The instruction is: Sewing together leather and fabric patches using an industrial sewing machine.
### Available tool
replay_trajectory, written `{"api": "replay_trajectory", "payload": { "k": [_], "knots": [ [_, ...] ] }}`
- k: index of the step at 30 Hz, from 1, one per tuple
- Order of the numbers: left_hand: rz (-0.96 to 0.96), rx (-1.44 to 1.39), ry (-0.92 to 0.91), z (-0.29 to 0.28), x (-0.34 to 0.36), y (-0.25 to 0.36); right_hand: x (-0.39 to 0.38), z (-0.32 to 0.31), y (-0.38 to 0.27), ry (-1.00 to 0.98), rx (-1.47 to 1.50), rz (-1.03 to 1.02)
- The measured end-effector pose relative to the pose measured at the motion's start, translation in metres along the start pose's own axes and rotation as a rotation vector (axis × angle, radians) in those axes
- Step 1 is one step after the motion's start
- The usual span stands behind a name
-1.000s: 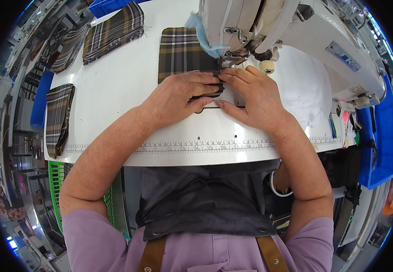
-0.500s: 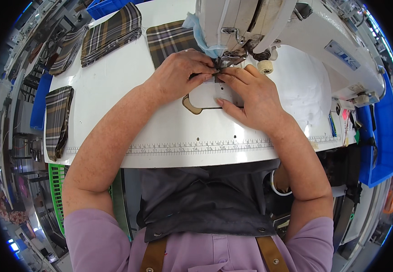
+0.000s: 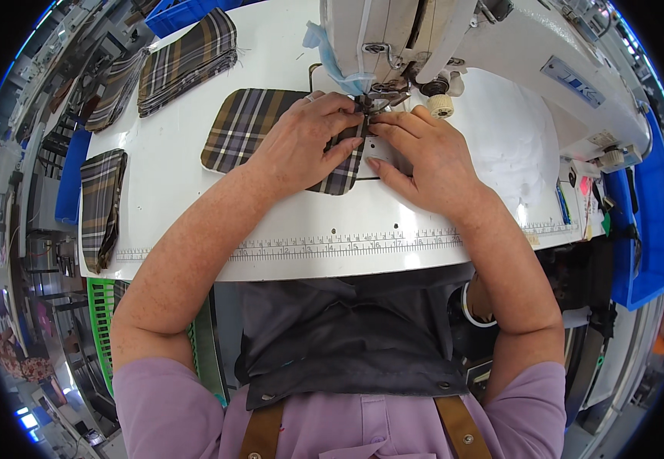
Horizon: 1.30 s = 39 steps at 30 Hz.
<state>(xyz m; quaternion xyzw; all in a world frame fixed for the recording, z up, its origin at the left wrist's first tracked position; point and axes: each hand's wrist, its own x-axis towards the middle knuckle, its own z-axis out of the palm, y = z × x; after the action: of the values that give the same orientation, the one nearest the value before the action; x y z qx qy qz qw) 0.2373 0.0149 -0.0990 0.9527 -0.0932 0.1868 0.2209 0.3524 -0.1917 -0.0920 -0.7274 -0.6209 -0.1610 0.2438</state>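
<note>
A plaid fabric piece with rounded corners lies flat on the sewing machine bed, its right edge under the presser foot. My left hand rests over it, fingers bent and thumb close to the foot, holding the cloth by that edge. On the other side of the foot, my right hand lies with its fingers stretched toward the fabric's edge and its thumb apart on the bed. The needle and stitching are too small to make out. A light blue cloth strip hangs on the machine head.
Stacks of plaid pieces lie at the far left, and a folded plaid bundle at the left edge. A printed ruler runs along the table's front. Blue bins flank the table; a green basket stands below left.
The plaid piece has turned and come toward me; its near corner now shows below my left hand, covering part of the bed plate. Both hands stay close to the presser foot.
</note>
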Motion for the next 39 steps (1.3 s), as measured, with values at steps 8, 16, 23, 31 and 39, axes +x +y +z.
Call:
{"api": "replay_trajectory", "payload": {
  "k": [8, 16, 23, 31, 39],
  "knots": [
    [-0.065, 0.113, -0.076, 0.004, -0.018, 0.02, -0.001, -0.001, 0.0, -0.011, 0.047, -0.002],
    [-0.02, 0.122, -0.024, 0.006, -0.015, 0.015, 0.0, 0.001, 0.001, -0.03, 0.036, -0.027],
    [0.002, -0.102, -0.004, -0.004, -0.01, -0.001, 0.0, 0.0, 0.0, -0.044, 0.024, 0.013],
    [0.026, -0.172, 0.008, -0.004, 0.006, -0.027, 0.001, 0.002, -0.002, -0.033, 0.001, 0.007],
    [0.081, 0.054, 0.079, 0.0, 0.015, -0.022, 0.001, 0.002, 0.0, -0.018, 0.015, 0.016]
  ]
}}
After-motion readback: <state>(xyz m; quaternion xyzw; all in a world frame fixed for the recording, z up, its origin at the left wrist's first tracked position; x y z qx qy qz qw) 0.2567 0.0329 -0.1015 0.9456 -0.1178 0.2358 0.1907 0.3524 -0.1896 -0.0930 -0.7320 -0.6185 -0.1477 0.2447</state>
